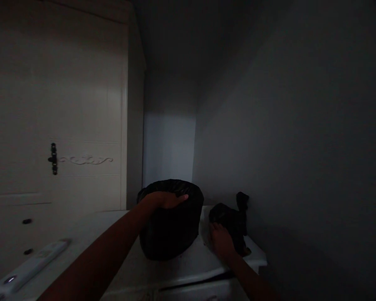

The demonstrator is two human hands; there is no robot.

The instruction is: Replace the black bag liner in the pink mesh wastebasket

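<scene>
A black bin [172, 238], which looks lined with a black plastic bag, stands on a white dresser top [188, 267]. My left hand [169, 200] reaches across its near rim, the thumb pointing right. The other fingers dip inside the bin, so their grip is hidden. To the right lies a bunched black plastic bag [227, 217] with a twisted end sticking up. Against its near left side rests my right hand [221, 240], low over the dresser top, fingers stretched out and not wrapped round the bag. The dim light hides finer detail.
A white wardrobe [87, 104] with a dark handle [53, 159] rises at the left. A white power strip [31, 267] or similar long device lies at the lower left. Grey wall [285, 146] closes off the right side. Below the dresser top, a drawer [200, 290] shows a dark gap.
</scene>
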